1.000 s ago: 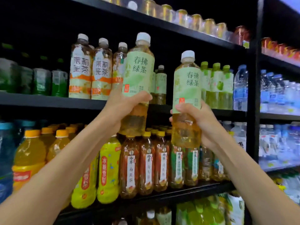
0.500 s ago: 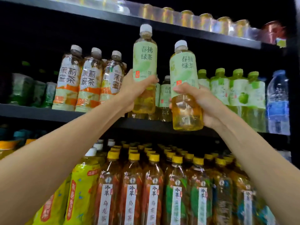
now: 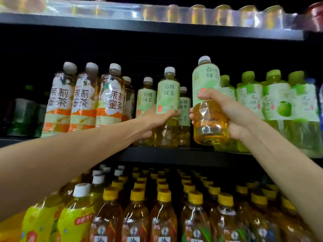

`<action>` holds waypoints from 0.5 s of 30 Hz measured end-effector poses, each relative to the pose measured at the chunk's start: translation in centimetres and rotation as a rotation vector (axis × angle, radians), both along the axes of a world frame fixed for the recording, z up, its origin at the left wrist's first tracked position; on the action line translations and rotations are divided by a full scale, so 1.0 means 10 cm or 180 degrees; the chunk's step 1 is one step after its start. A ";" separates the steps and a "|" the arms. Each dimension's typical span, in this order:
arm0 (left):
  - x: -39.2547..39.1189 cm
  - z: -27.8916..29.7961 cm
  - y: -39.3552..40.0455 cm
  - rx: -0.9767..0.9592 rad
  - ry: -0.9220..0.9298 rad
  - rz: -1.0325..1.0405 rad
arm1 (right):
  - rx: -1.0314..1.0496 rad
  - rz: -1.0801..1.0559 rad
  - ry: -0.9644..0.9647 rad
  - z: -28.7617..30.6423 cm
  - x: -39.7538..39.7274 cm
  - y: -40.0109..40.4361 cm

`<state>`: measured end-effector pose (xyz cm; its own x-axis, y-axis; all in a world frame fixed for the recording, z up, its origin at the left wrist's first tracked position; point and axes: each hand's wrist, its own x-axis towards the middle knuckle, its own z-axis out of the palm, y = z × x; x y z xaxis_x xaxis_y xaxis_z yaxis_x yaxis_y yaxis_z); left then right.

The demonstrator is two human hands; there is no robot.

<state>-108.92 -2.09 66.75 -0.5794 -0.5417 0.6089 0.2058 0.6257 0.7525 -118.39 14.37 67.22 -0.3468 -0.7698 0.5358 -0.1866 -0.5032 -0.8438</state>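
Two green-tea bottles with pale green labels and white caps are in my hands at a black store shelf. My left hand grips one bottle round its middle, and its base stands on or just above the shelf, among two like bottles. My right hand holds the other bottle upright in the air, just right of the first and in front of the shelf. Its fingers wrap the amber lower half.
Orange-labelled jasmine tea bottles stand left of the gap, green-capped apple drinks right of it. Rows of yellow-capped tea bottles fill the shelf below. Wrapped cans line the top shelf.
My left hand has lowered its bottle and carried it back onto the shelf among the same green teas. My right hand has dropped its bottle slightly. The camera has moved closer.
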 end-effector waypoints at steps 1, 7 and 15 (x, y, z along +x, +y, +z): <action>-0.03 0.00 -0.03 -0.0027 -0.0035 0.0065 | -0.0031 0.0007 0.0004 0.01 -0.01 -0.01; -0.13 0.02 -0.13 -0.0166 -0.0107 0.0393 | -0.0160 -0.0003 -0.0037 0.06 -0.09 -0.04; -0.13 -0.01 -0.04 -0.1030 -0.0247 0.1258 | -0.0173 0.0087 -0.0161 -0.02 -0.14 -0.02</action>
